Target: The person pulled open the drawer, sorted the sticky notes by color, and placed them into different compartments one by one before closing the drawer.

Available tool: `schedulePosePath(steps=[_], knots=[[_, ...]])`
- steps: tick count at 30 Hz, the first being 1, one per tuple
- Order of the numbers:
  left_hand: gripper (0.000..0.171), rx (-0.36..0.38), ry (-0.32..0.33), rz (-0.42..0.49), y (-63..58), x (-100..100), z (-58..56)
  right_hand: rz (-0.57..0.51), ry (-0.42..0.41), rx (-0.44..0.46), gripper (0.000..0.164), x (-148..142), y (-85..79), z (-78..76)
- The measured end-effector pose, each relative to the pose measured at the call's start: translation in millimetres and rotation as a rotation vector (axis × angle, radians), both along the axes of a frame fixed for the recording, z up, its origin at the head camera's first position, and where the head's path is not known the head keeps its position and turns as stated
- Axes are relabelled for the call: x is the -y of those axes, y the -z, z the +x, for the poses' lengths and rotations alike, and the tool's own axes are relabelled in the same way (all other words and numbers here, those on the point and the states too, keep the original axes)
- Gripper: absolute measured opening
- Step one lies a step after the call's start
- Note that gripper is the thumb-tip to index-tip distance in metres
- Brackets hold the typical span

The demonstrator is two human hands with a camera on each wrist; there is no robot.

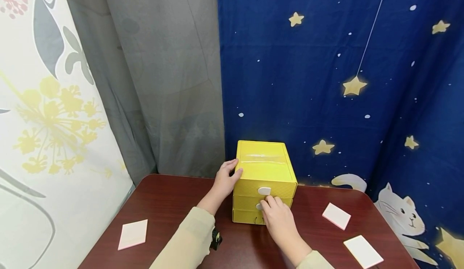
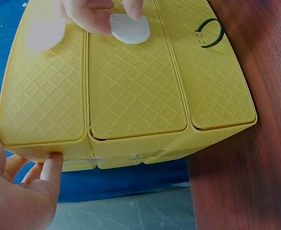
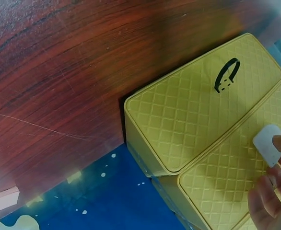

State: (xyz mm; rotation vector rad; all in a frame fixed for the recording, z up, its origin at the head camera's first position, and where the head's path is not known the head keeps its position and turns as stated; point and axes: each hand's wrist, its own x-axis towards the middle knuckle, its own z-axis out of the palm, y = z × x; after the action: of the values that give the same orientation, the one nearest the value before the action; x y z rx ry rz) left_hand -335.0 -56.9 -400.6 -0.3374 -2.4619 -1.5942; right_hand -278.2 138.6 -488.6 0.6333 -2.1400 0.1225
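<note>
A yellow three-drawer box with a quilted-pattern front stands on the table. My left hand rests on its upper left edge in the head view. In the left wrist view the left fingers touch the box's side near the top corner. My right hand pinches the white tab on the middle drawer between thumb and fingers. Another white tab sits on the top drawer. The bottom drawer bears a black loop. All three drawer fronts look closed.
A pale square pad lies at the table's left. Two white cards lie at the right, one nearer the front edge. Behind the dark red table hang grey and blue star-patterned curtains.
</note>
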Motion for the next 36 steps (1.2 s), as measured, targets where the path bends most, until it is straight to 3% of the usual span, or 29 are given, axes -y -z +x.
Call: schedulePosePath(steps=[16,24,30,36], knots=[[0.050,-0.026,0.018,0.024,0.0,-1.0,0.2,0.008,0.042,-0.130,0.006,5.6,-4.2,-2.8],[0.050,-0.008,0.005,0.023,0.1,-0.9,-0.1,-0.009,0.012,-0.094,0.005,3.6,-1.9,2.0],[0.051,-0.009,0.009,0.022,-0.4,-0.7,1.2,0.000,0.018,-0.048,0.013,2.6,-1.0,7.6],[0.051,-0.004,0.012,0.032,0.1,-1.0,0.4,-0.007,-0.005,-0.054,0.013,2.1,-2.0,11.8]])
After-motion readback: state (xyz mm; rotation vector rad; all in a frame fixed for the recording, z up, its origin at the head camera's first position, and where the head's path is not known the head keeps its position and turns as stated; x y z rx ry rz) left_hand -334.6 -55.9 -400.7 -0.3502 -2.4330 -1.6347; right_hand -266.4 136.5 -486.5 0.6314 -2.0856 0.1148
